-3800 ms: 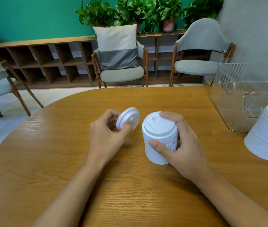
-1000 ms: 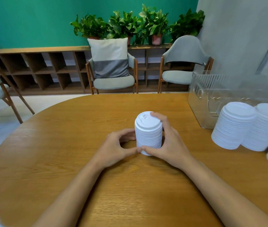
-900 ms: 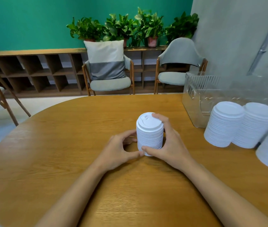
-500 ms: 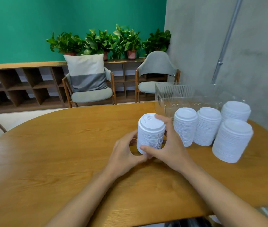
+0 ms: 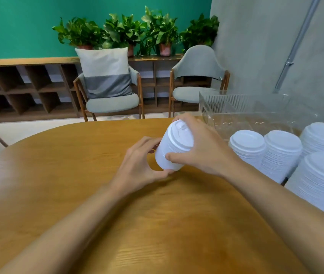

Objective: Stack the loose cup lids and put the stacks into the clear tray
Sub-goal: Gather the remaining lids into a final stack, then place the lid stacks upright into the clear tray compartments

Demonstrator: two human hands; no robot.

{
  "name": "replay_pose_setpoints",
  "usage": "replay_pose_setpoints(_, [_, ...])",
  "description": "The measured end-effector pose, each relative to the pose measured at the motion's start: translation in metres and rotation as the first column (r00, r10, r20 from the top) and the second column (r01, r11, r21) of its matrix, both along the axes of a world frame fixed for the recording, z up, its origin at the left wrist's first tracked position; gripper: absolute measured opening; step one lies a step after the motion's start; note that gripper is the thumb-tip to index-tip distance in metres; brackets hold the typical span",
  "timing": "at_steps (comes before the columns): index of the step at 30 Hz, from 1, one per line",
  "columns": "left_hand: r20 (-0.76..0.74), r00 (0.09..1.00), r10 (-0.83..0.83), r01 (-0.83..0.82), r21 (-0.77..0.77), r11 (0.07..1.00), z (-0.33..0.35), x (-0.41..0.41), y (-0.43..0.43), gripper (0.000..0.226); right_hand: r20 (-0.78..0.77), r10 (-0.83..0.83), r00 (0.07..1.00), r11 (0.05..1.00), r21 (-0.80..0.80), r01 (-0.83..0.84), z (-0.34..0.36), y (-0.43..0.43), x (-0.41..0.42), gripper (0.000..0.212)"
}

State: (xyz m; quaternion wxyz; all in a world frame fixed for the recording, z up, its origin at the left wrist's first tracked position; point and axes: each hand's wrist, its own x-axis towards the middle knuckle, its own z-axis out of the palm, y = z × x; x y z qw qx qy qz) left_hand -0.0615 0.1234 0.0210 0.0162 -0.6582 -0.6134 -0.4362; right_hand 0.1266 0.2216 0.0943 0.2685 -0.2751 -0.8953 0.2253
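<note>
The lid stack (image 5: 174, 149) (white sip-hole lids, nested tightly) was tilted over the middle of the desk (image 5: 68, 184), its top leaning away and to the right. Whether its lower rim touched the wood could not be told. The right hand (image 5: 204, 149) was clamped on it, thumb across the near side, fingers curled over the top and far side. The left hand (image 5: 139, 165) gripped it too, thumb tip at the lower rim, fingers curved against the left side. Both forearms were bare and reached in from the near edge.

Just right of the held stack, four more stacks of lids (image 5: 281, 155) stood on the desk, packed close: three in a row, with the fourth nearer the camera at the right edge. Behind them sat the clear tray (image 5: 236, 103), ribbed along its far wall.

Beyond the desk were two grey-green chairs (image 5: 194, 91), and the left one carried a white-and-grey pillow (image 5: 105, 74). A low wooden cubby shelf (image 5: 22, 86) ran along the teal wall (image 5: 18, 26), with potted plants (image 5: 137, 30) on top. A metal pipe (image 5: 295, 46) ran down the grey wall (image 5: 256, 46) at the right.
</note>
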Motion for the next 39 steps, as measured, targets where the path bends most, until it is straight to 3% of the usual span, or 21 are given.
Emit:
replay_pose_setpoints(6, [-0.099,0.994,0.037,-0.036,0.009,0.999,0.016,-0.084,0.067,0.076,0.010,0.005,1.000,1.000,0.008,-0.005,0.014,0.062,-0.077,0.071])
replay_pose_setpoints(12, [-0.049,0.999,-0.014,0.007,-0.129,0.992,0.072,-0.115,0.106,0.077,0.085,-0.017,0.996,0.996,-0.085,0.024,0.068,0.100,-0.114,0.082])
replay_pose_setpoints(19, [0.007,0.996,-0.089,0.087,-0.293,0.952,0.187,-0.093,0.143,0.077,0.112,-0.083,0.990,0.953,-0.282,0.111,0.177,0.134,-0.086,0.084])
replay_pose_setpoints(23, [0.008,0.991,-0.136,0.130,-0.338,0.932,0.219,-0.057,0.175,0.079,0.131,-0.147,0.980,0.915,-0.358,0.185,0.207,0.153,-0.047,0.085])
replay_pose_setpoints(34, [0.088,0.983,-0.163,0.185,-0.526,0.830,0.170,0.020,0.262,0.087,0.280,-0.289,0.915,0.844,-0.376,0.382,0.164,0.225,0.024,0.088])
replay_pose_setpoints(39, [0.019,0.991,-0.133,0.122,-0.552,0.825,0.138,0.020,0.287,0.087,0.284,-0.281,0.917,0.826,-0.414,0.382,0.132,0.244,0.019,0.086])
